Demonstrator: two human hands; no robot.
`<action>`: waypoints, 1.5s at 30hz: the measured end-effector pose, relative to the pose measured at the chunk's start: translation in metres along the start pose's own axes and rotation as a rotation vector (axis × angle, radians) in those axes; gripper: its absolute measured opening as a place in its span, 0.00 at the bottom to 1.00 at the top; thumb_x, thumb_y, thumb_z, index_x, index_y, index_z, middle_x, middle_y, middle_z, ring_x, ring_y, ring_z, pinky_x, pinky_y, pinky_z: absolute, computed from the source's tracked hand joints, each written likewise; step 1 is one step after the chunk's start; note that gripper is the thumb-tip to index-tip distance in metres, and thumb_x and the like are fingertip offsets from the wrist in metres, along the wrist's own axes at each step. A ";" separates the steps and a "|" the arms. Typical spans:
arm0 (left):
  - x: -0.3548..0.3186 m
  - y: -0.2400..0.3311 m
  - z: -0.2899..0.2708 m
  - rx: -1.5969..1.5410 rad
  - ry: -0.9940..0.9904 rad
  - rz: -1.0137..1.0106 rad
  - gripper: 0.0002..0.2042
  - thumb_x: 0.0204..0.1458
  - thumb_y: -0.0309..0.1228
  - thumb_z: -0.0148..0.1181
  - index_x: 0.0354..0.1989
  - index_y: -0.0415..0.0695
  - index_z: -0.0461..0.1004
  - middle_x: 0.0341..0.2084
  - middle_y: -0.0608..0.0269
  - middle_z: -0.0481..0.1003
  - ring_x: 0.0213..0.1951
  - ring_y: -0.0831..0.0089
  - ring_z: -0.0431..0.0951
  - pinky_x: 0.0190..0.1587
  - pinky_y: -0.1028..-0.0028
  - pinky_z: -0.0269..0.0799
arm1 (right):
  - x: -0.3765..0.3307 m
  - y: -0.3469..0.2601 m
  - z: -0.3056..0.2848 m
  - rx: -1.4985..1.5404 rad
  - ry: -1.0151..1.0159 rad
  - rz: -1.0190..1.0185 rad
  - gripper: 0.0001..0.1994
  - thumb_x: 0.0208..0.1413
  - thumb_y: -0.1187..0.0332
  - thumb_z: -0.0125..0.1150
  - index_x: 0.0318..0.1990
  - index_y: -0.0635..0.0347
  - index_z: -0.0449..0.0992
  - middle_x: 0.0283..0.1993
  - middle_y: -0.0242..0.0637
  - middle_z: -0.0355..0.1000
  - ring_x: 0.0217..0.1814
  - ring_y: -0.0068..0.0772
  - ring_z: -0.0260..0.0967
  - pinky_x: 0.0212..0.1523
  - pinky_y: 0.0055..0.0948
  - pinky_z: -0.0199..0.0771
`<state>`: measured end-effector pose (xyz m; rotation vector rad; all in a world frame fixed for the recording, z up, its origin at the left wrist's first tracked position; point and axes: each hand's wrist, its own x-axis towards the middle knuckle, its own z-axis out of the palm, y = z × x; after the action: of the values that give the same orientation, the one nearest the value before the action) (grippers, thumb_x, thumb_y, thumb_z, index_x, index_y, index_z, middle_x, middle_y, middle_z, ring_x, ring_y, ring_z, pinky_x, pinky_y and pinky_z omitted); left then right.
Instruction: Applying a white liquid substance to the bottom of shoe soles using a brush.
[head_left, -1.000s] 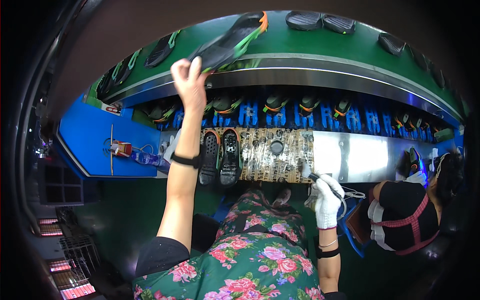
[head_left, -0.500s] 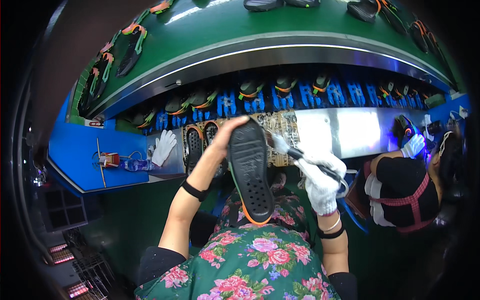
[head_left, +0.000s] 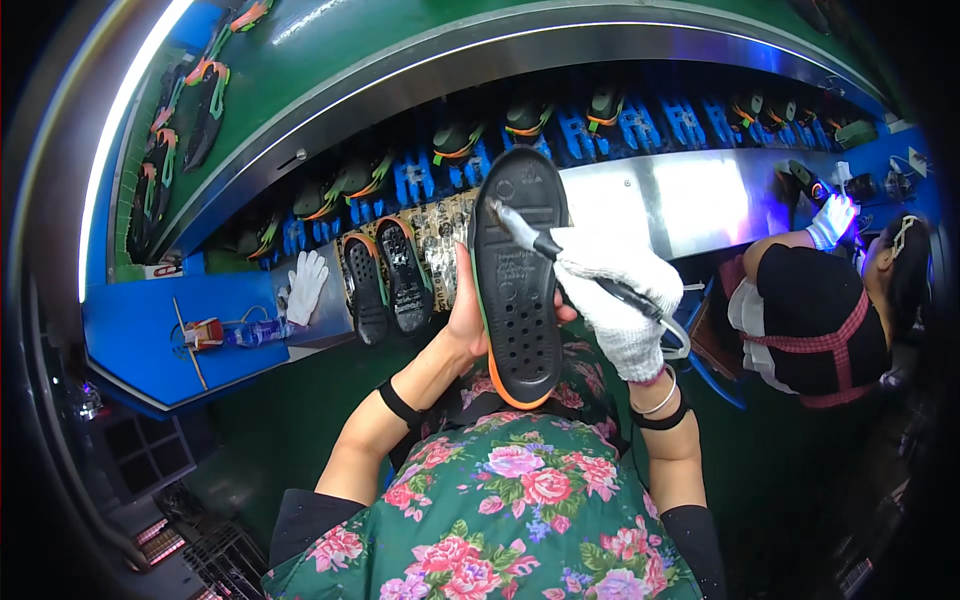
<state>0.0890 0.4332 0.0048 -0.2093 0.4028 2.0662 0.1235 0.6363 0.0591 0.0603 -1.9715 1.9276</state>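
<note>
A black shoe sole [head_left: 515,330] with an orange rim at its lower end stands close in front of me, its perforated face toward me. My bare left hand [head_left: 466,320] is closed round it from behind; fingertips show at its right edge. In its white knitted glove, my right hand [head_left: 620,290] grips a brush [head_left: 525,235] with a dark handle and a tube running from its back end. The pale bristles touch the upper part of the sole. Left of it, two more black soles [head_left: 366,290] lie on stained cardboard [head_left: 442,245], one looking wet.
Beyond the bench [head_left: 640,205], a row of blue holders [head_left: 410,178] carries several shoe parts under a metal-edged green belt [head_left: 420,45]. On the left blue table [head_left: 130,320] are a white glove [head_left: 305,285] and a bottle [head_left: 258,333]. A co-worker [head_left: 810,300] sits at right.
My left hand has shifted from the sole's upper end to lower on its side. The brush has moved from beside the sole's edge onto its face. The view has shifted too.
</note>
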 end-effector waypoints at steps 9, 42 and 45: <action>0.010 -0.017 0.025 -0.043 0.125 0.287 0.53 0.53 0.82 0.25 0.67 0.47 0.68 0.52 0.56 0.79 0.49 0.60 0.83 0.52 0.57 0.82 | 0.027 -0.008 -0.003 -0.440 -0.071 -0.489 0.20 0.50 0.78 0.69 0.53 0.59 0.84 0.55 0.40 0.82 0.55 0.40 0.81 0.55 0.35 0.79; 0.021 -0.028 -0.059 0.258 -0.047 0.328 0.41 0.63 0.68 0.37 0.69 0.43 0.65 0.61 0.53 0.74 0.60 0.59 0.77 0.64 0.57 0.73 | 0.000 -0.009 0.000 -0.023 -0.146 -0.272 0.16 0.51 0.77 0.68 0.49 0.62 0.85 0.49 0.42 0.83 0.51 0.44 0.82 0.53 0.39 0.81; 0.023 -0.028 -0.059 0.246 -0.057 0.323 0.39 0.64 0.64 0.39 0.68 0.42 0.65 0.61 0.52 0.74 0.60 0.58 0.77 0.64 0.57 0.73 | -0.009 -0.004 -0.001 -0.112 -0.148 -0.287 0.18 0.53 0.76 0.67 0.53 0.63 0.83 0.53 0.43 0.82 0.54 0.46 0.80 0.55 0.40 0.80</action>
<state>0.1009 0.4430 -0.0622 0.0683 0.6868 2.3056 0.1332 0.6353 0.0602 0.4416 -2.0323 1.6685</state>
